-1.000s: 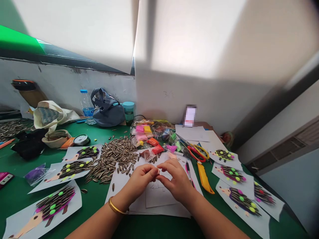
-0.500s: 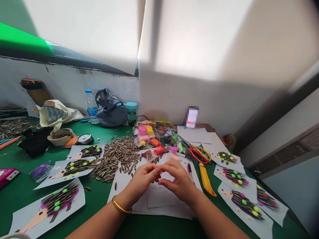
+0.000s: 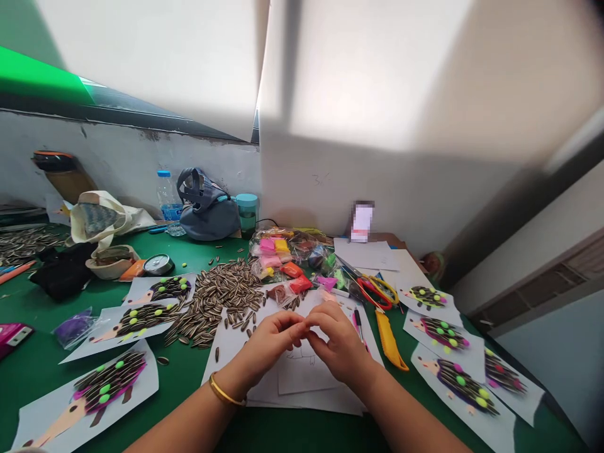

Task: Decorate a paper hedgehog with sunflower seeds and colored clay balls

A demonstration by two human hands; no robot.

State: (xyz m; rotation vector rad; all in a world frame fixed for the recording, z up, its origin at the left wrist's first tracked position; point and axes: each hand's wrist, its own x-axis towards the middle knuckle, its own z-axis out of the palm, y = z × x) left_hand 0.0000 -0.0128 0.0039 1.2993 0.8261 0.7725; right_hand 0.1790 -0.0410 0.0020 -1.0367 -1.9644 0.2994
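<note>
My left hand (image 3: 272, 345) and my right hand (image 3: 340, 347) meet fingertip to fingertip over white paper, both closed in a pinch. Whatever lies between the fingers is too small or hidden to make out. Under them is a sheet with a pencil line drawing (image 3: 302, 380), partly covered by the hands. Sunflower seeds (image 3: 217, 299) are heaped left of the hands, some spilling onto the paper. Just beyond the fingers sit packets of coloured modelling clay (image 3: 291, 269), among them red, pink, yellow and purple ones.
Finished-looking seed hedgehog pictures lie at left (image 3: 89, 402) and right (image 3: 465, 384). Near my right hand are a yellow utility knife (image 3: 391, 340), red-handled scissors (image 3: 372, 292) and pens (image 3: 359, 324). Behind stand a blue bag (image 3: 210, 214), a water bottle (image 3: 168, 204) and a phone (image 3: 362, 221).
The fingertips of both hands have drawn closer together, and my right thumb has moved up towards the other fingers. The whole view has shifted slightly.
</note>
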